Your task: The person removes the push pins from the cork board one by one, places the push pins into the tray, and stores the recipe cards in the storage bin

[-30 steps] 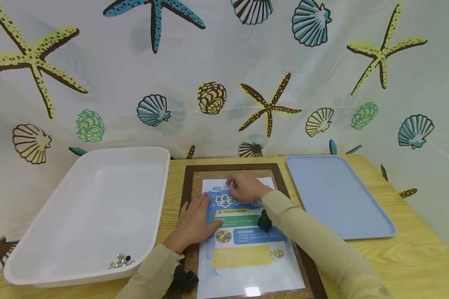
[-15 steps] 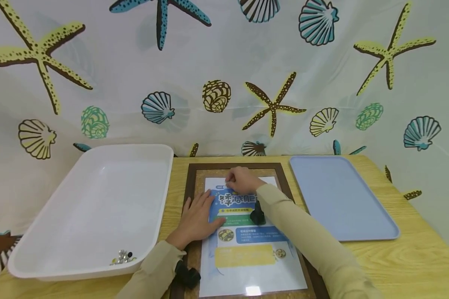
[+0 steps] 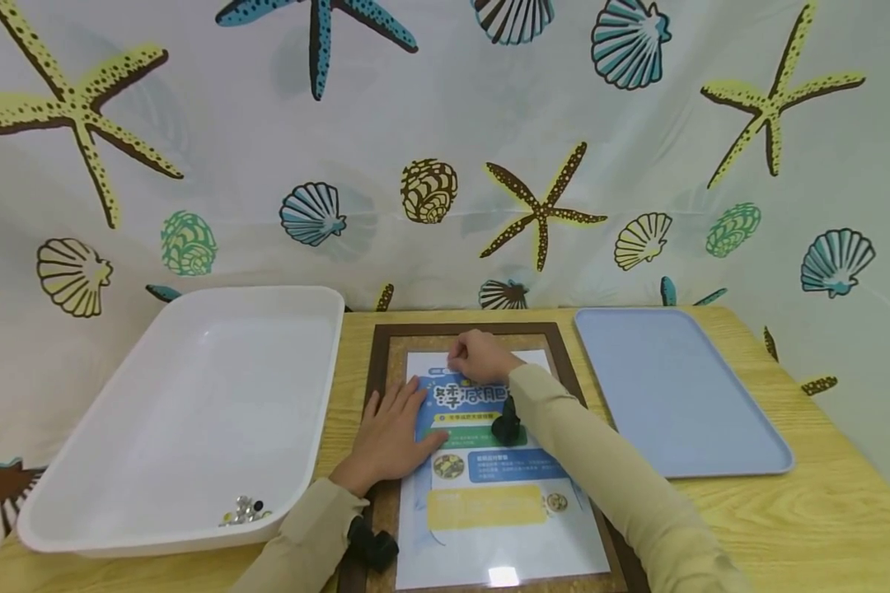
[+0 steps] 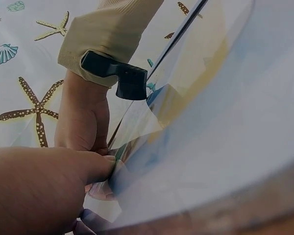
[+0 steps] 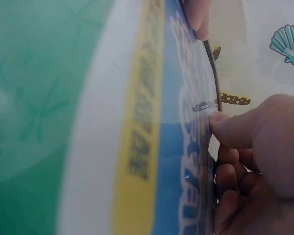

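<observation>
A printed poster (image 3: 489, 543) with a glossy surface lies on a cork board (image 3: 396, 346) in a dark brown frame. My left hand (image 3: 389, 436) rests flat on its left side, fingers spread and pointing away, thumb over the green band. At the poster's top edge, my right hand (image 3: 482, 356) has its fingers curled with the thumb against the sheet. In the right wrist view the right thumb (image 5: 240, 127) touches the glossy surface beside the blue heading; I cannot tell whether something small sits under those fingertips. In the left wrist view the left thumb (image 4: 88, 166) lies on the sheet.
On the left stands a large white tray (image 3: 185, 395), with several small clear, yellow and black pieces (image 3: 246, 511) in its near right corner. A flat lavender tray (image 3: 682, 395) lies to the right on the wooden table (image 3: 808, 511). A shell-patterned cloth (image 3: 386, 99) hangs behind.
The right hand has drawn its fingers in closer at the poster's top edge and uncovered more of the heading. The left hand stays in place; the view has shifted slightly.
</observation>
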### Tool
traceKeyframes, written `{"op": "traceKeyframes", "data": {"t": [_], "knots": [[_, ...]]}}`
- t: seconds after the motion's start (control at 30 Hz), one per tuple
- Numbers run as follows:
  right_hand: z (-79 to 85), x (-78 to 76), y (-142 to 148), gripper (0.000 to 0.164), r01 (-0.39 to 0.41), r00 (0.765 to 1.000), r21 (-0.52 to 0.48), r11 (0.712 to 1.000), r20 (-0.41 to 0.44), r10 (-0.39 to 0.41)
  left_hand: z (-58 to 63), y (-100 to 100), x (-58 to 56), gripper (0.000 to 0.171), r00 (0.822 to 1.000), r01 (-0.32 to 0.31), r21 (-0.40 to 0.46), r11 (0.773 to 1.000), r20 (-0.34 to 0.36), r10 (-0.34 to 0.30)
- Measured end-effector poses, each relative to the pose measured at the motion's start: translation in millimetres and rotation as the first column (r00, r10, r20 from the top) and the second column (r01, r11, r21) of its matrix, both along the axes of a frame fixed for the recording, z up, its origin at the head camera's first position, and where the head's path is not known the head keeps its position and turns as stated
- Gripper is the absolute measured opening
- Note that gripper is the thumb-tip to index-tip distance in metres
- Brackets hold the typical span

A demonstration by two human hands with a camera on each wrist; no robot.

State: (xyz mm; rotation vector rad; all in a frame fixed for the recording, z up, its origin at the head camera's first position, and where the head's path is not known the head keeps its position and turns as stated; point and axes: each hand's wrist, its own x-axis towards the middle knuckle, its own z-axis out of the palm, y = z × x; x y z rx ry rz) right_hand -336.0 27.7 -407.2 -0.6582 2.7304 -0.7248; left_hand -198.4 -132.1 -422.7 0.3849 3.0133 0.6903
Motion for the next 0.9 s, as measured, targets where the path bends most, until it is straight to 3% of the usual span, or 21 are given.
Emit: {"op": "traceKeyframes", "data": {"t": [0.37, 0.9], "knots": [[-0.1, 2.3, 0.3, 0.012, 0.016, 0.998, -0.033, 0.999, 0.061, -0.014, -1.5, -1.0, -2.0, 0.07, 1.0, -0.002, 0.008, 1.0, 0.002, 0.002], [-0.6, 4.0, 0.3, 0.012, 0.002, 0.999, -0.013, 1.0, 0.044, -0.002, -0.8, 0.5, -0.1, 0.07, 1.0, -0.007, 0.0, 1.0, 0.005, 0.007]]}}
